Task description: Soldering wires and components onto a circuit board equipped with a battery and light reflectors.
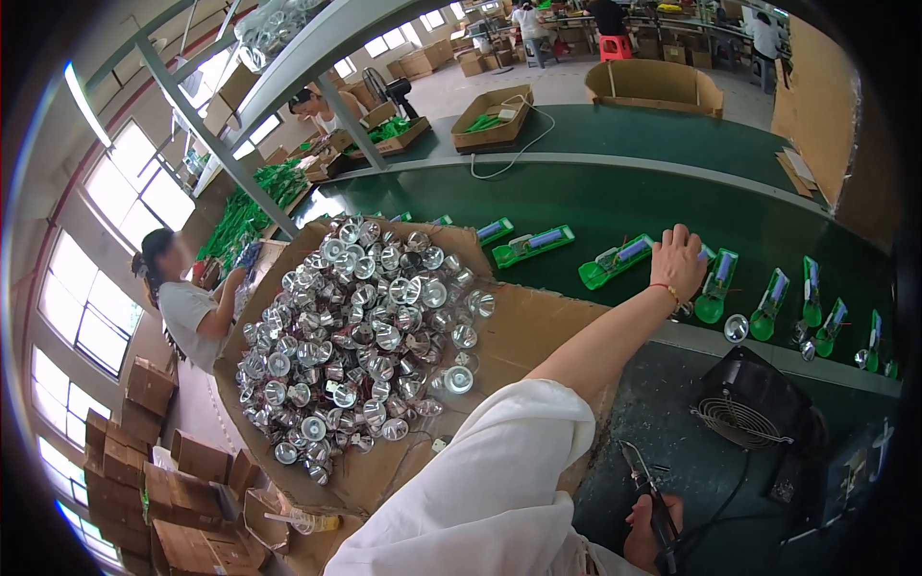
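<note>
Reaching across the dark green conveyor belt (595, 206), the left hand (677, 261) that I watch from my remote station is palm down, with a thin red band (663, 286) at its wrist. Its fingers are over a green plastic housing mostly hidden beneath them; I cannot tell whether they have closed on it. Just left of this hand lies another open green housing (595, 276) with a lavender cylinder (636, 251) inside, and to the right more such housings stretch along the belt in a loose row, the nearest one (710, 307) round-ended. A shiny reflector cup (736, 328) sits near the belt's closer edge.

At the bottom of my view, the right hand (641, 534) is clenched around the dark handle of a soldering iron (661, 523), whose tip points up and away above the dark work surface (706, 485). To its right I make out a black fan (754, 394) with a round wire guard.

Left of the outstretched arm, a large heap of silver reflector cups (355, 336) rests on a cardboard sheet (543, 331). Farther left, a co-worker (187, 302) in a pale top is beside a pile of green parts (252, 206).
</note>
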The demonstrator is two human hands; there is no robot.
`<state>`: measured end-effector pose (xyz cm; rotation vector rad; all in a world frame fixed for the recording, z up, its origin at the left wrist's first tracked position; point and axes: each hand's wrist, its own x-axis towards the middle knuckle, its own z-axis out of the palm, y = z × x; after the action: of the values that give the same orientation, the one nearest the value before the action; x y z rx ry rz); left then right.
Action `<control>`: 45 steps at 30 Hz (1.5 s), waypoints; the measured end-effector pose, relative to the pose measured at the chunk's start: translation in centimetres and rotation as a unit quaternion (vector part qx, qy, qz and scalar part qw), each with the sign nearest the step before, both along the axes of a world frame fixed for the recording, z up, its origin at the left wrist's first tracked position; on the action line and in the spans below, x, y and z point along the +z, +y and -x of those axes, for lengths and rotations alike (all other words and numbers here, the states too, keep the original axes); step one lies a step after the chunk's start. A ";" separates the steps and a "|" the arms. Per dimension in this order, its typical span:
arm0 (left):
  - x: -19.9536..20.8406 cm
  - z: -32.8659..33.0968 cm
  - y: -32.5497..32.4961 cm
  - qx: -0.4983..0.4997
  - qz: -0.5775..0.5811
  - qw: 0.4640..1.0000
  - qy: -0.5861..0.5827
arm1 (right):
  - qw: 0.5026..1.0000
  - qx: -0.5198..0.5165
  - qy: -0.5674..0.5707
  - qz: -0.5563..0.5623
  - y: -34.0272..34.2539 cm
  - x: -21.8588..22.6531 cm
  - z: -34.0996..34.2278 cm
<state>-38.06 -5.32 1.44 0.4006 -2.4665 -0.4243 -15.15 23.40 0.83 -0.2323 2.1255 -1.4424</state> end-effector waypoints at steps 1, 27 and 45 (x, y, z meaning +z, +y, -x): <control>-0.6 -0.1 -0.9 0.026 -0.036 0.999 -0.023 | 1.000 -0.013 -0.004 0.001 -0.1 0.4 -0.3; 1.3 -40.2 5.8 0.142 -0.023 0.985 -0.092 | 0.957 -0.102 0.175 0.207 -0.7 -5.4 0.3; -1.2 -43.8 1.9 0.099 -0.007 0.981 -0.168 | 0.951 -0.123 0.188 0.211 -1.2 -4.9 -0.3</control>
<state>5.75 -3.38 0.20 0.7711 -2.7120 -0.3121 -14.87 22.23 -4.07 -0.4449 2.1655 -2.1439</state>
